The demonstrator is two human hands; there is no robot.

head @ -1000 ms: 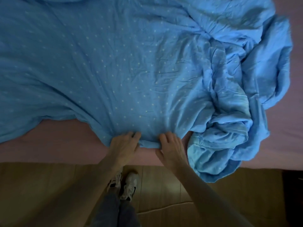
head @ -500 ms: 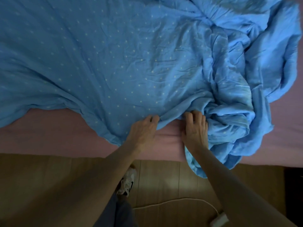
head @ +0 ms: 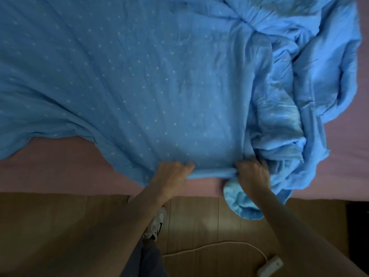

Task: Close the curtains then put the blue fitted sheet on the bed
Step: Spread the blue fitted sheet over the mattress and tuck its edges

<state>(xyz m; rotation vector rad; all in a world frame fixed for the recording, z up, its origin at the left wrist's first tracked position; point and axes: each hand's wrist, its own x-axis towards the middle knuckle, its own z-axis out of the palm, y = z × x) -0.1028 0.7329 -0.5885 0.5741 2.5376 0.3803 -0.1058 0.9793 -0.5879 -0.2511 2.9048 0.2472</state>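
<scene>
L hand (head: 171, 174) & R hand (head: 252, 174) are both curling fingers tight round the rolled hem of the blue fitted sheet (head: 139, 86), strip stretching taut btwn them. Half a sec ago fingers were lying flatter; hem's now coming twd the bed (head: 50, 172) edge. Bunched remainder's sitting just right of R fingers, so tucking's prob. starting.

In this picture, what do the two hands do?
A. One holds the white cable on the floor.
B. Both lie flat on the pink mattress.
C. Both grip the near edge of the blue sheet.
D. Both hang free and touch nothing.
C: the left hand and the right hand each curl their fingers round the rolled near edge of the blue sheet, which lies over the pink mattress.
</scene>
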